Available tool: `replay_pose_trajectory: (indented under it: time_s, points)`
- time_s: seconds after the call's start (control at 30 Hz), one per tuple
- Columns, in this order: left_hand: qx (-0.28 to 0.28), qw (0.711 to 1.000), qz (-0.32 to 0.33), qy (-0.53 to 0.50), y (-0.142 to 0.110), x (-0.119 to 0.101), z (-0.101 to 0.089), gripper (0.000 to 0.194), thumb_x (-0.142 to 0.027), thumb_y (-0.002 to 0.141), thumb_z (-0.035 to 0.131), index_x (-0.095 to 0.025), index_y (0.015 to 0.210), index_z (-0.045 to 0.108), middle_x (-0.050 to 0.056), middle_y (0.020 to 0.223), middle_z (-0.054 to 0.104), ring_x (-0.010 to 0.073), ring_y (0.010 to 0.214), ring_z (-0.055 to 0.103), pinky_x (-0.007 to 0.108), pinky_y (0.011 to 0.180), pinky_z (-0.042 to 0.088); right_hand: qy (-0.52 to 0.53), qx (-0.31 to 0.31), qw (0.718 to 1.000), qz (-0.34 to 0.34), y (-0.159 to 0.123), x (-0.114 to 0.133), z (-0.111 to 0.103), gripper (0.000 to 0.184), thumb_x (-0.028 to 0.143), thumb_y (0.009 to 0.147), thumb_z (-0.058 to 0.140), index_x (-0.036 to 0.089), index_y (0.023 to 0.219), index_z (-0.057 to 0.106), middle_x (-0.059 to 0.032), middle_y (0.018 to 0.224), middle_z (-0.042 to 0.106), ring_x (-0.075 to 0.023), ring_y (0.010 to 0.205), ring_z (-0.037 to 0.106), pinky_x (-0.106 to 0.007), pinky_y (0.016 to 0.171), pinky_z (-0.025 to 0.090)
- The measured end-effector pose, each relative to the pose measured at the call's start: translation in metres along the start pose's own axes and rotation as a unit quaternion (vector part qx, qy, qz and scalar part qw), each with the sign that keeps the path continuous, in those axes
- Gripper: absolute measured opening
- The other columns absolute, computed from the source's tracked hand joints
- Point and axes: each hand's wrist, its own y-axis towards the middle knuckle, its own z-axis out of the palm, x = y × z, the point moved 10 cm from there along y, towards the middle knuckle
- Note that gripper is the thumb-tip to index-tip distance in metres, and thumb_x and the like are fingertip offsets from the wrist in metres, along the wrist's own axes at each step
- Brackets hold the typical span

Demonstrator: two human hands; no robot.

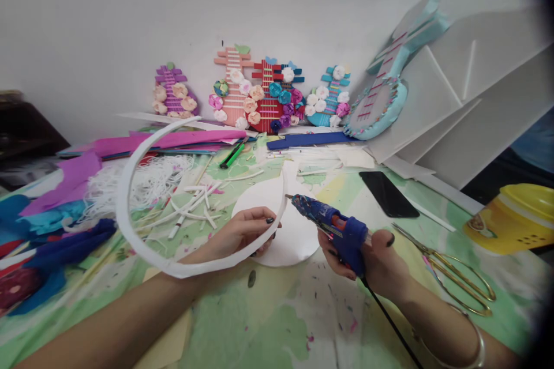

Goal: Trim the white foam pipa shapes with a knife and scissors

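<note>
My left hand (253, 228) pinches a long, curved white foam strip (125, 190) that loops out to the left over the table. One end of the strip rises along the neck of a white round-bodied cutout (298, 239) lying flat below. In my right hand (376, 259) is a blue hot glue gun (331, 225), its nozzle pointing left. The nozzle tip is at the strip near the cutout's neck; I cannot tell whether they touch. A black cord runs down from the gun's handle.
Gold-handled scissors (454, 279), a black phone (388, 194) and a yellow container (513, 222) are at the right. A green cutter (232, 155), white strip scraps (194, 207) and white string (134, 181) lie left. Several flower-decorated guitar shapes (270, 101) lean on the wall.
</note>
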Motion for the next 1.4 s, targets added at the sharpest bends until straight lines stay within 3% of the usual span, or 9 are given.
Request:
replay_pose_trajectory:
  time_s: [0.37, 0.6, 1.27, 1.4]
  points:
    - [0.006, 1.000, -0.010, 0.007, -0.002, 0.000, 0.003, 0.005, -0.013, 0.071, 0.056, -0.013, 0.074, 0.059, -0.002, 0.057, 0.047, 0.0041, 0.043, 0.039, 0.017, 0.040, 0.026, -0.015, 0.008, 0.999, -0.043, 0.000, 0.004, -0.003, 0.059, 0.075, 0.068, 0.046, 0.017, 0.080, 0.048, 0.0036, 0.068, 0.036, -0.0025, 0.040, 0.027, -0.021, 0.037, 0.016]
    - [-0.004, 1.000, -0.010, 0.003, -0.003, 0.002, 0.003, 0.004, -0.015, 0.070, 0.057, -0.013, 0.074, 0.059, -0.002, 0.056, 0.047, 0.0042, 0.043, 0.039, 0.018, 0.040, 0.025, -0.022, 0.007, 0.999, -0.049, 0.000, 0.006, -0.004, 0.061, 0.076, 0.067, 0.045, 0.016, 0.079, 0.048, 0.0041, 0.066, 0.034, -0.0023, 0.039, 0.027, -0.021, 0.037, 0.016]
    - [-0.023, 0.999, 0.036, -0.010, 0.005, -0.007, -0.016, 0.011, -0.019, 0.071, 0.060, -0.013, 0.079, 0.057, -0.001, 0.054, 0.050, 0.0051, 0.042, 0.040, 0.018, 0.042, 0.027, -0.022, 0.039, 0.999, 0.004, -0.003, -0.014, 0.004, 0.065, 0.075, 0.066, 0.050, 0.015, 0.091, 0.050, 0.0028, 0.068, 0.039, -0.0027, 0.041, 0.029, -0.020, 0.035, 0.017]
    - [-0.032, 0.998, 0.044, -0.026, 0.005, -0.008, -0.017, 0.010, -0.019, 0.070, 0.061, -0.013, 0.077, 0.057, -0.002, 0.052, 0.051, 0.0052, 0.041, 0.040, 0.018, 0.040, 0.026, -0.016, 0.051, 0.999, 0.005, -0.003, -0.016, 0.008, 0.058, 0.070, 0.069, 0.052, 0.015, 0.087, 0.050, 0.0035, 0.067, 0.040, -0.0017, 0.039, 0.029, -0.019, 0.035, 0.018]
